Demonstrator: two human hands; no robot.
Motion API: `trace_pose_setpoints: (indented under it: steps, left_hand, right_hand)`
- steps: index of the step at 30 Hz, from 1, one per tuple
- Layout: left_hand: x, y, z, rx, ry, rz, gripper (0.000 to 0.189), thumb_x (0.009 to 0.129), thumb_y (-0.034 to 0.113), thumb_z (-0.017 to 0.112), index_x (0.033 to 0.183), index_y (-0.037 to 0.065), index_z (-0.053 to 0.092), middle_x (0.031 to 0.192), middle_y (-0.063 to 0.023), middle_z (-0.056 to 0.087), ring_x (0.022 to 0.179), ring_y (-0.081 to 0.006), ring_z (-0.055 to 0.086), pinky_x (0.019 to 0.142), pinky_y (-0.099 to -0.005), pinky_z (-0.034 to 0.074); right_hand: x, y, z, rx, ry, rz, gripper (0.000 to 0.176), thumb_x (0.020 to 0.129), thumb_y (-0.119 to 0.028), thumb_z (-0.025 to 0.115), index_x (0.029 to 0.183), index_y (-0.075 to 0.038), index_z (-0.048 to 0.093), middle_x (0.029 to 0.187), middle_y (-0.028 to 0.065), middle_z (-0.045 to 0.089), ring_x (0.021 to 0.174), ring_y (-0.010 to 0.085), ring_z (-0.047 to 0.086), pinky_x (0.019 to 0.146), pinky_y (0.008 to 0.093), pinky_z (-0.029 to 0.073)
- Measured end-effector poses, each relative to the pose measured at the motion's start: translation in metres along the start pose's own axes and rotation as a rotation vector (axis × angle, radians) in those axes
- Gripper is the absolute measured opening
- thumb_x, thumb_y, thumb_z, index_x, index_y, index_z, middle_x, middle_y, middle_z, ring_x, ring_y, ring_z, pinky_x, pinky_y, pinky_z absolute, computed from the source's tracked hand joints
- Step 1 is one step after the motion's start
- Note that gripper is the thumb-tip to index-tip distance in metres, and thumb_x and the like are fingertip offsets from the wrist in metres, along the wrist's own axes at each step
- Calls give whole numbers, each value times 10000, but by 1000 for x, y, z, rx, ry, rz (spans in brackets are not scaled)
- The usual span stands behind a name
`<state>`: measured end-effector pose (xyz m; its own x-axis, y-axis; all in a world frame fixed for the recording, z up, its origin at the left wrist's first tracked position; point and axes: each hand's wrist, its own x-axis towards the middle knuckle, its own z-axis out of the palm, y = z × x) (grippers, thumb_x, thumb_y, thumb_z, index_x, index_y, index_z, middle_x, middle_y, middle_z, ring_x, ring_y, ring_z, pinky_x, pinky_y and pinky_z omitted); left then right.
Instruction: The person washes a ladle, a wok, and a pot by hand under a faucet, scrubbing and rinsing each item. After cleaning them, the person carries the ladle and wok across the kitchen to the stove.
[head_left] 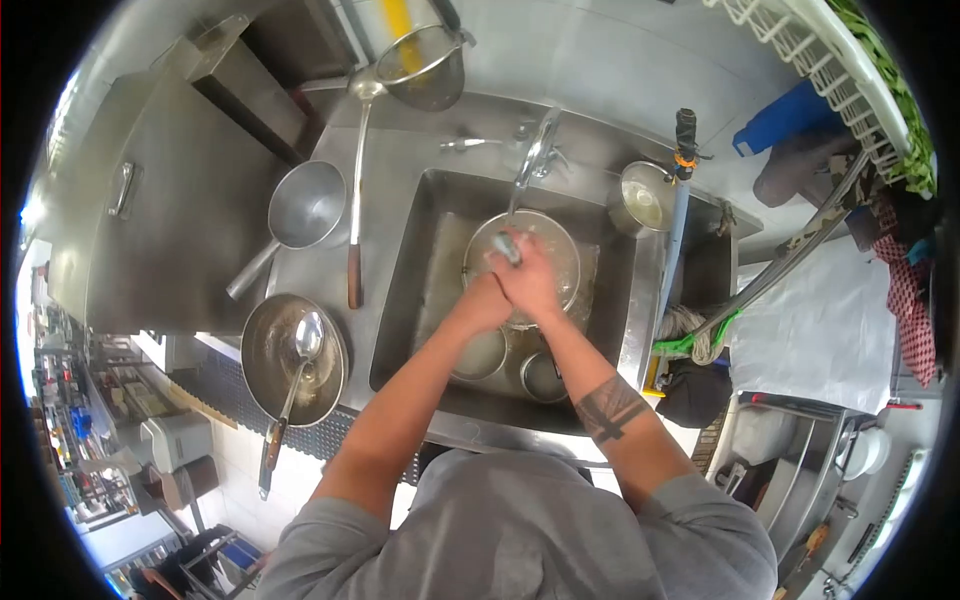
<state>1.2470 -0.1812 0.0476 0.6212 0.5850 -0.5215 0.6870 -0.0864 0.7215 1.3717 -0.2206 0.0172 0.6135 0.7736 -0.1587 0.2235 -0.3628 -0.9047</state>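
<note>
From afar I see a saucepan (308,205) on the counter (398,190) at left, a ladle (357,192) with a brown handle just beside it. Near them a frying pan (272,348) holds a metal spoon (308,335). I spot a steel cabinet (180,230), and green leaves (917,150) along a white rack (848,55).

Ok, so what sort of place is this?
Probably a commercial kitchen's washing-up area: there's a deep steel sink with a faucet, a long-handled ladle on the counter to the left, and a big frying pan.
</note>
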Motion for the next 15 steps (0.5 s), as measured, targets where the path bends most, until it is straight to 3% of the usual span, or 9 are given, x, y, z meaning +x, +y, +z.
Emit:
trace_pose_setpoints:
  steps: [2, 3, 4, 6, 8, 9, 11, 14, 15]
  left_hand:
    - [0, -16, 12, 162, 109, 218, 361, 944, 287, 667, 1027, -59, 728, 1036, -316, 701, 1035, -462, 682, 895, -513, 526]
    - [-6, -10, 11, 164, 104, 214, 361, 944, 287, 667, 1027, -59, 728, 1036, -316, 701, 1035, -462, 682, 895, -513, 526]
    - [-14, 3, 5, 176, 103, 196, 355, 946, 281, 672, 1022, -61, 725, 996, -309, 703, 980, -448, 693, 857, -503, 530]
    - [-17, 19, -6, 206, 100, 190, 349, 948, 275, 677, 1018, -64, 721, 956, -302, 706, 924, -434, 704, 819, -494, 533]
    - [-10, 28, -14, -122, 187, 98, 297, 962, 279, 707, 932, -16, 725, 838, -181, 705, 722, -264, 659, 705, -416, 512]
    - [0, 24, -15, -129, 189, 97, 297, 962, 279, 707, 932, -16, 725, 838, -181, 705, 722, -264, 659, 705, -416, 512]
    - [26, 6, -18, -380, 244, 34, 343, 978, 287, 694, 871, -39, 702, 766, -150, 668, 719, -226, 636, 702, -410, 503]
    - [13, 22, -37, -159, 261, 102, 376, 991, 308, 674, 903, -57, 687, 770, -158, 680, 722, -245, 648, 708, -413, 506]
    - [10, 25, -37, -156, 258, 102, 376, 991, 308, 674, 903, -57, 687, 770, -158, 680, 722, -245, 648, 708, -413, 506]
  right_hand:
    - [2, -21, -15, -215, -155, -162, 612, 922, -452, 702, 1334, -5, 632, 1300, 292, 631, 1119, 415, 668, 942, 455, 532]
    - [19, -31, -27, -307, -269, 37, 617, 959, -411, 678, 1400, 8, 580, 1171, 223, 699, 1003, 309, 714, 905, 422, 536]
    - [32, -9, -34, -301, -265, 38, 617, 959, -411, 678, 1400, 8, 580, 1171, 223, 699, 1003, 309, 714, 905, 422, 536]
    - [58, 56, -30, 747, -495, 368, 586, 1008, -374, 638, 1418, 34, 548, 1251, 192, 676, 1096, 282, 680, 933, 430, 529]
    - [44, 68, -12, 739, -357, 427, 576, 1034, -366, 605, 1433, 42, 527, 1270, 176, 665, 1138, 273, 658, 950, 433, 526]
    - [29, 75, -7, 720, -228, 501, 565, 1061, -357, 572, 1447, 51, 505, 1289, 160, 654, 1179, 264, 636, 967, 436, 524]
    - [0, 50, -22, 680, -182, 467, 565, 1070, -362, 557, 1438, 64, 502, 1282, 163, 653, 1176, 254, 630, 970, 436, 524]
    - [-22, 39, -46, 738, -127, 395, 518, 1072, -350, 559, 1394, 55, 537, 1304, 160, 640, 1153, 248, 630, 969, 395, 506]
    - [-25, 39, -56, 926, -108, 352, 448, 1074, -297, 556, 1383, 27, 549, 1297, 144, 644, 1160, 234, 627, 965, 385, 509]
